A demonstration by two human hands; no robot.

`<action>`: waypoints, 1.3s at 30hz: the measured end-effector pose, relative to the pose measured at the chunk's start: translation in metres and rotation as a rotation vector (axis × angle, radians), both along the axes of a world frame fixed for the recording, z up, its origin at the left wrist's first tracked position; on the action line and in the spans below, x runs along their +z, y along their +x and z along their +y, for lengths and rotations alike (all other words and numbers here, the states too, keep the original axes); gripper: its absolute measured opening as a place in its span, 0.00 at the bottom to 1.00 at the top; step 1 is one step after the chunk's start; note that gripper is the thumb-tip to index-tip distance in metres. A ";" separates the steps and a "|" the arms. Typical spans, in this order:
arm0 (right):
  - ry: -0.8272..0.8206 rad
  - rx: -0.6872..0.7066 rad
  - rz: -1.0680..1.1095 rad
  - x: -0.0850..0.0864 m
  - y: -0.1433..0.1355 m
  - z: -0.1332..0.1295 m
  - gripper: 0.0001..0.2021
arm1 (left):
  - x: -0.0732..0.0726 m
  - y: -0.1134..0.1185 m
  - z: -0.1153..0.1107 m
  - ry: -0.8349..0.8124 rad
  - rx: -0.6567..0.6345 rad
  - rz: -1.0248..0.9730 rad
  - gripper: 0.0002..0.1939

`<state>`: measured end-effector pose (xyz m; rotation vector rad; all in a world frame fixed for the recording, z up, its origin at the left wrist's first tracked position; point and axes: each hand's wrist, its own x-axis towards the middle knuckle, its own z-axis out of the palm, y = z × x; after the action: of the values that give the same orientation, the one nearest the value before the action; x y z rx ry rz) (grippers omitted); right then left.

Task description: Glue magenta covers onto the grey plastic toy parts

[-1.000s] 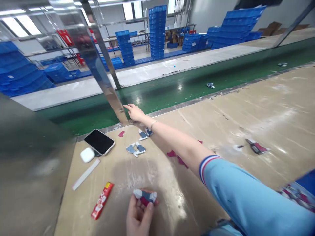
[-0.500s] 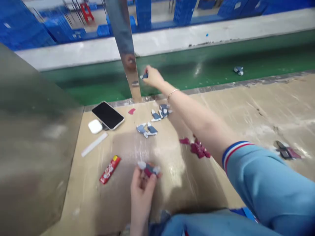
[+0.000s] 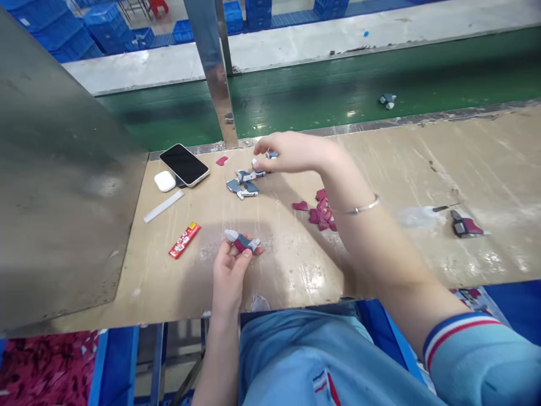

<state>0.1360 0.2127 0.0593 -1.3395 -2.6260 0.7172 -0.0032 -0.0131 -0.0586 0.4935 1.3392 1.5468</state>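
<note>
Low in the middle of the bench, my left hand holds a grey, white and maroon piece between thumb and fingers. My right hand is over the group of blue-grey and white pieces near the bench's back edge. Its fingers are curved and apart around one of them, with no firm hold visible. Right of centre lies a pile of flat maroon pieces, partly behind my right forearm. One small maroon piece lies alone near the metal post.
A phone, white case, pale strip and red packet lie at left, beside a metal panel. A metal post stands behind. Beyond the bench, a green belt carries one piece.
My right hand has come back from over the green belt to the blue-grey pieces, and the piece it held is no longer in its fingers. The camera view has shifted, showing more below the bench.
</note>
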 end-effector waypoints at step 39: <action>0.481 -0.694 0.435 -0.121 0.262 -0.233 0.06 | 0.073 0.012 0.134 0.020 -0.795 1.050 0.27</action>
<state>0.3977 -0.0204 -0.0616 -1.5583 -1.6744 0.2119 0.0091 0.1208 0.0143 1.7599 1.5435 0.5879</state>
